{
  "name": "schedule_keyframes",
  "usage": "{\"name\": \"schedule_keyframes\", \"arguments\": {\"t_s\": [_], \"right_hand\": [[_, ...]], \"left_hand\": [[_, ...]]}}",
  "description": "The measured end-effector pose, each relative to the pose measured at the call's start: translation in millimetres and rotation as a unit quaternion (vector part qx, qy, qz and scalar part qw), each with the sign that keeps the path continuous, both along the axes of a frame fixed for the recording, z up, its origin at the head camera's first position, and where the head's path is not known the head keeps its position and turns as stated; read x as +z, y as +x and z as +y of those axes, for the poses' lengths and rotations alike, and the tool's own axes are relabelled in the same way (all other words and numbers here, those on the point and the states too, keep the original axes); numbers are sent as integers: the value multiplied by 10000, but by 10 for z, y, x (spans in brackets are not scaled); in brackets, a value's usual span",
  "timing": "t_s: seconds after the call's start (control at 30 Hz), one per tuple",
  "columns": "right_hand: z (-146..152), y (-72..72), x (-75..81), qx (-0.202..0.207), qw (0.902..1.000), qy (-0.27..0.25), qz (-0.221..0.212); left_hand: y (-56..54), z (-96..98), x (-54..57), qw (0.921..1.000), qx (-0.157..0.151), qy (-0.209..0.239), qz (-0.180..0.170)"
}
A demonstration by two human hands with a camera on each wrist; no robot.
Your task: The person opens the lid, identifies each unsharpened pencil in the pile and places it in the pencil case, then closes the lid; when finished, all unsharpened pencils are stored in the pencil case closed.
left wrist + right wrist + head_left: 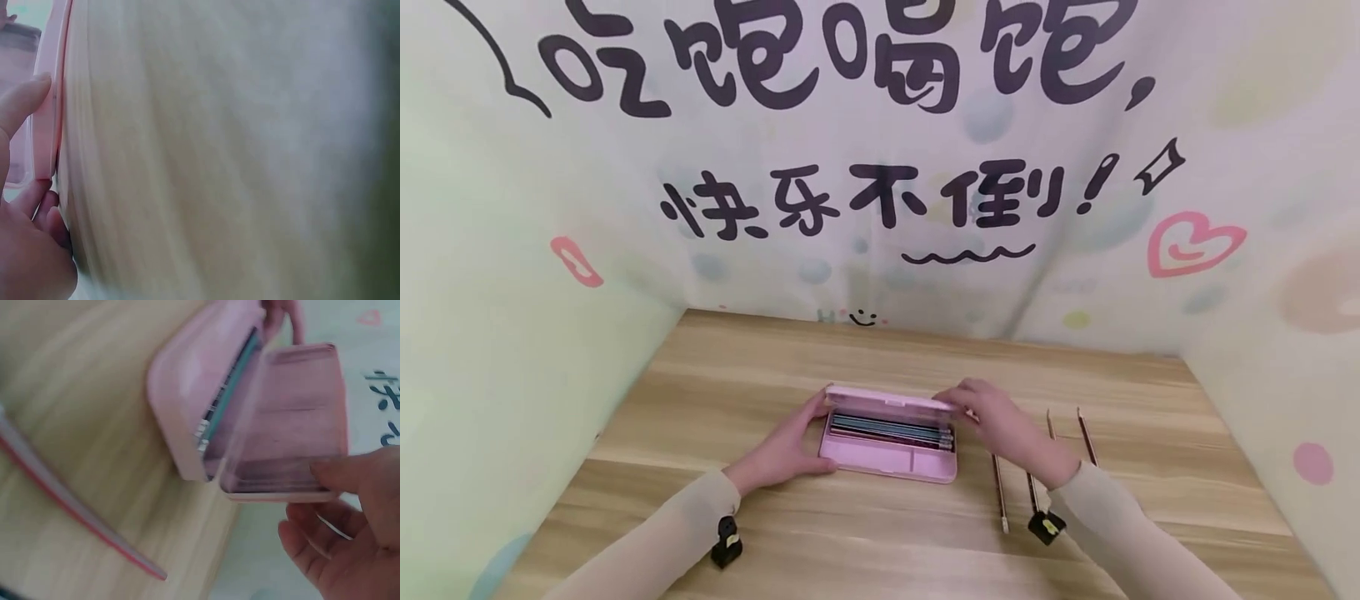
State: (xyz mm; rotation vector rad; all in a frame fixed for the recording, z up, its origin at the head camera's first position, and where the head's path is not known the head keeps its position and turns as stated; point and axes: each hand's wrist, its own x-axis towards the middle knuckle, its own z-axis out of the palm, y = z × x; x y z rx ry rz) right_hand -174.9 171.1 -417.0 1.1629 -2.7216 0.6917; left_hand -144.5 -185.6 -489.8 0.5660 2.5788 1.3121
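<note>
A pink pencil case [868, 456] lies on the table with its lid [887, 398] raised at the back. Several pencils [887, 428] lie side by side in its rear part; the front part shows bare pink plastic. My left hand [784, 452] grips the case's left end, thumb near the front corner and fingers toward the back. In the left wrist view the thumb presses the case's pink side [49, 125]. At the lid's right end, my right hand [1000, 422] pinches the edge. The right wrist view shows that thumb on the lid's inner face [294, 425], other fingers behind it.
Loose pencils lie right of the case: one [999, 496] beside it, another [1032, 490] partly hidden under the right forearm, a third [1086, 437] farther right. The wooden table [760, 342] meets printed cloth walls [865, 283] at the back and sides.
</note>
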Motion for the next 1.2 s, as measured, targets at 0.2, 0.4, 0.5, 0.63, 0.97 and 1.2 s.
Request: {"name": "schedule_keyframes", "arguments": {"t_s": [0.2,0.4,0.5,0.63,0.97,1.2], "right_hand": [[64,211,-73,627,9962,581,171],[85,298,-186,687,9949,614,422],[67,311,-249,708,9948,604,410],[54,318,-290,693,9947,641,399],[7,329,-281,466,9954,800,243],[84,297,-271,219,9962,837,-40]], "left_hand": [[17,3,-38,9992,-74,284,256],[23,25,-18,9996,38,149,220],[56,24,-19,9998,192,-46,98],[67,36,-29,9996,261,-80,48],[85,4,-26,9997,199,-50,-135],[23,-1,-24,9999,-23,-51,84]]}}
